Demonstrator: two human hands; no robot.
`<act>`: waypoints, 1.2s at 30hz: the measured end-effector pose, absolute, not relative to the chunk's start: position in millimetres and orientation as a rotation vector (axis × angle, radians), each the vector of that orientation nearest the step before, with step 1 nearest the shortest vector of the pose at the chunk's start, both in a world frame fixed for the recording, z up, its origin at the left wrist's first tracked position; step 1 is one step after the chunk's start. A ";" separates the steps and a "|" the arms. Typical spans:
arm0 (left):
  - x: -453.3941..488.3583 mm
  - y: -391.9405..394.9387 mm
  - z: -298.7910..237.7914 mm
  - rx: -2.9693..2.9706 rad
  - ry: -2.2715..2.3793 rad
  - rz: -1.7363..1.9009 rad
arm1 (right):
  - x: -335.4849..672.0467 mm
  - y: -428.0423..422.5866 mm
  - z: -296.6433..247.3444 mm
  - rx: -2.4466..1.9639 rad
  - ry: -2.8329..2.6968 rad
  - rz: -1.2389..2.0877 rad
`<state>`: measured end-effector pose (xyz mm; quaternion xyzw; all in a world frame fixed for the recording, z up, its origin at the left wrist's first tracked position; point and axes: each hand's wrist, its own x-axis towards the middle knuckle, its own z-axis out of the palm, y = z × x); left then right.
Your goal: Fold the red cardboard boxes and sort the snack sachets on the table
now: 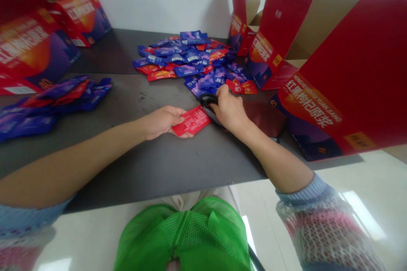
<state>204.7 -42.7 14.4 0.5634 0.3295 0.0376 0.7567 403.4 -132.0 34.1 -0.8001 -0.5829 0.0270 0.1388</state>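
Observation:
A red sachet (193, 120) with pale print is pinched between the thumb and fingers of my left hand (167, 122), just above the dark table. My right hand (230, 108) is closed on the black curved rim of a brown pouch-like thing (265, 115); my hand and wrist cover part of it, so its exact kind is unclear. The sachet's right end meets the dark rim, and I cannot tell whether it goes inside. Behind my hands lies a heap of blue and red sachets (190, 57).
More sachets (51, 103) are piled at the left. Red and purple cartons (27, 51) stand at the left, and several opened cartons (343, 80) with raised flaps stand at the right. A white wall (159, 0) backs the grey table (159, 165); its front edge is near my lap.

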 end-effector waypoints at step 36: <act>207.6 -41.8 25.5 1.184 0.778 0.026 | 381.2 -154.9 39.5 -1.804 -2.175 0.236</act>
